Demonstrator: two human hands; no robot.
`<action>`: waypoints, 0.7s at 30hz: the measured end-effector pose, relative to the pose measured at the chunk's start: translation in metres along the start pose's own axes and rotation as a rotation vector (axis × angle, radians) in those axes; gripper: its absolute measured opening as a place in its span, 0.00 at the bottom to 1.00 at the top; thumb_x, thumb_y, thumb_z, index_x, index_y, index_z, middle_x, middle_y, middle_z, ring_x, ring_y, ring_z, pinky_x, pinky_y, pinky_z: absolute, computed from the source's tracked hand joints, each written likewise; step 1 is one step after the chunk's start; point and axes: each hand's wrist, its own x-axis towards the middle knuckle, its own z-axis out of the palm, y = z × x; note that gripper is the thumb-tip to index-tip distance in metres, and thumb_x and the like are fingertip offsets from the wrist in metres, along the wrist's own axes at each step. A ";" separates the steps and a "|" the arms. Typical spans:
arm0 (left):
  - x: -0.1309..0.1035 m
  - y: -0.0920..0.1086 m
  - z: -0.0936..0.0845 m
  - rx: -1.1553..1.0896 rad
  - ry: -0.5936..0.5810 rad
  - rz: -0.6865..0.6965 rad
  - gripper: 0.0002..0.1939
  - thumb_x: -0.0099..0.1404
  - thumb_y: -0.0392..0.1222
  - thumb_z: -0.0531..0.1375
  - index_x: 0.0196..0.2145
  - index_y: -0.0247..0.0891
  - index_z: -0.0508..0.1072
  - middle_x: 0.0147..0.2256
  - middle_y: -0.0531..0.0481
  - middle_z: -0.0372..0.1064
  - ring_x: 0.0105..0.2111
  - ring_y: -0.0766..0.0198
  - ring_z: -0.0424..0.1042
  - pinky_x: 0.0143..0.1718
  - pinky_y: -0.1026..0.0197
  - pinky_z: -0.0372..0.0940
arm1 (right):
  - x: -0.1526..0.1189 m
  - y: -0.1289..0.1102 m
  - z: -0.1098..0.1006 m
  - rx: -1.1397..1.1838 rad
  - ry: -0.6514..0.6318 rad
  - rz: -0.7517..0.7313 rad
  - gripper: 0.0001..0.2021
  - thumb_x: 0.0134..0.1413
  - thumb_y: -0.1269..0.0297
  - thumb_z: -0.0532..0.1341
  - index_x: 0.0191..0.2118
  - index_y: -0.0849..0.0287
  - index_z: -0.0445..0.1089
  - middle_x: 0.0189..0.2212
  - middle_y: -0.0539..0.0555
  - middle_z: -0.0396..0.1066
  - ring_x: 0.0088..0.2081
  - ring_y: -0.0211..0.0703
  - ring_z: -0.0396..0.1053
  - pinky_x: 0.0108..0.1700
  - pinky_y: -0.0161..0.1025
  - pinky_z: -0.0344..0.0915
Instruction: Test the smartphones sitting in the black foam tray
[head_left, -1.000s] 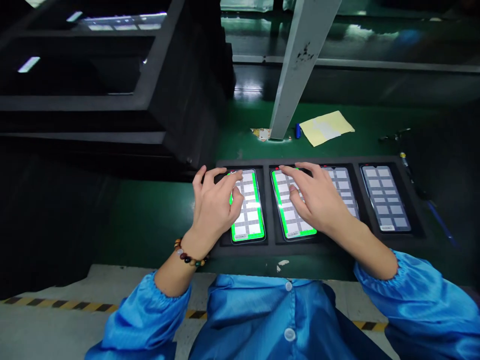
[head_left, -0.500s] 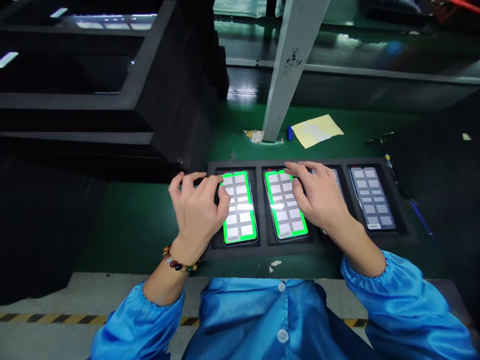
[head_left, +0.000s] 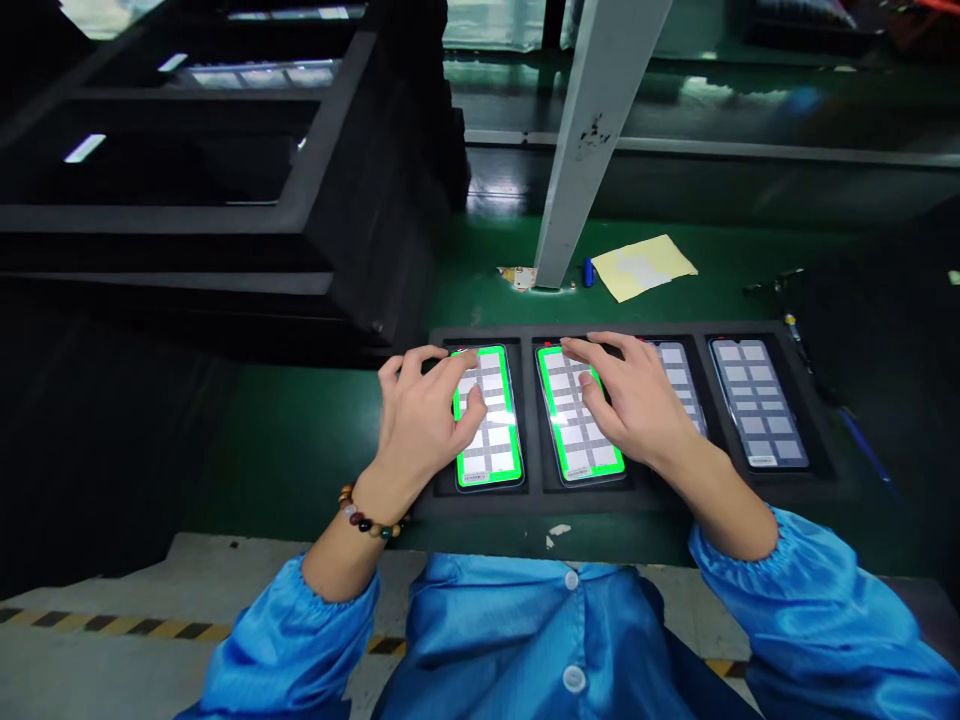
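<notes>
Several smartphones lie in a row in a black foam tray. My left hand, fingers bent and apart, is over the left edge of the leftmost phone, which shows a bright green border round a white grid. Above the upper right part of the second phone, lit the same way, hovers my right hand, its fingers curved and spread. Whether fingertips touch the screens I cannot tell. Partly behind that hand is a third phone with a dimmer grid. A fourth phone, also dim, sits at the right end.
Stacked black foam trays rise on the left. Behind the phones stand a grey metal post, a small blue cylinder and a yellow paper. A blue pen-like item lies at the right. The green table ends near my body.
My left hand has shifted right, farther over the leftmost phone. My right hand has moved slightly left relative to the second phone. The whole view has shifted a little.
</notes>
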 end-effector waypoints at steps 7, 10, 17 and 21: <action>0.000 -0.003 -0.007 -0.034 -0.087 0.134 0.17 0.74 0.41 0.57 0.56 0.36 0.77 0.52 0.44 0.83 0.54 0.43 0.74 0.54 0.41 0.61 | -0.013 -0.004 -0.001 -0.020 -0.009 -0.041 0.23 0.76 0.63 0.52 0.69 0.60 0.69 0.56 0.60 0.82 0.67 0.62 0.68 0.67 0.63 0.63; -0.005 -0.001 -0.011 -0.035 -0.095 0.177 0.17 0.73 0.40 0.58 0.55 0.35 0.77 0.54 0.45 0.82 0.53 0.44 0.74 0.53 0.41 0.62 | -0.026 -0.007 -0.003 -0.018 0.004 -0.082 0.22 0.76 0.65 0.52 0.69 0.61 0.68 0.57 0.60 0.82 0.67 0.62 0.68 0.66 0.61 0.63; -0.025 0.004 -0.024 -0.020 -0.130 0.253 0.14 0.73 0.42 0.59 0.53 0.38 0.77 0.54 0.48 0.83 0.53 0.44 0.76 0.54 0.41 0.61 | -0.064 -0.015 -0.009 -0.003 0.007 -0.143 0.24 0.74 0.68 0.54 0.71 0.59 0.65 0.56 0.60 0.82 0.65 0.64 0.67 0.63 0.61 0.64; -0.037 0.007 -0.033 -0.035 -0.109 0.340 0.13 0.69 0.41 0.61 0.49 0.39 0.77 0.52 0.52 0.84 0.49 0.46 0.78 0.52 0.42 0.61 | -0.084 -0.018 -0.010 0.019 -0.018 -0.179 0.29 0.70 0.73 0.54 0.74 0.59 0.61 0.58 0.60 0.80 0.66 0.64 0.65 0.63 0.61 0.63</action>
